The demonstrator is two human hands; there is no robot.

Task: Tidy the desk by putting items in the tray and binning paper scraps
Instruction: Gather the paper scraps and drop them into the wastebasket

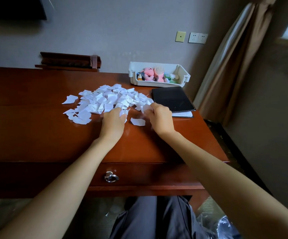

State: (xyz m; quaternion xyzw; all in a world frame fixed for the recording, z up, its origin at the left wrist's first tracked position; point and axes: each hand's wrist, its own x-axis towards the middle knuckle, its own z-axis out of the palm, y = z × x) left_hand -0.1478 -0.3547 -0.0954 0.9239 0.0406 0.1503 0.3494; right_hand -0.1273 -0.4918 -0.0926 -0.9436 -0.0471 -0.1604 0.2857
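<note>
Head view, both arms reaching fwd over a reddish wooden tabletop. Paper scraps, white and torn, lay in a loose heap at centre, w/ a few strays at the heap's left and near edges. Left hand rested palm-down at the near edge of the heap, fingers curled closed round a small wad of scraps. Right hand sat at the heap's right edge, motion-blurred; its fingers were bent and pinched on scraps there. One single scrap lay flat on the tabletop btwn the two hands, apart from the heap. White tray stood at the far right of the tabletop, against the wall, holding a pink soft toy, a round hairbrush and other small items too small to tell. A black folder lay just in front of the tray, right of the heap, on top of a notepad whose edge showed at its near side. Drawer w/ metal ring pull faced the person below the tabletop. Clear plastic bag showed at lower right by the person's dark trousers. Curtain hung at right; wall sockets above the tray.
</note>
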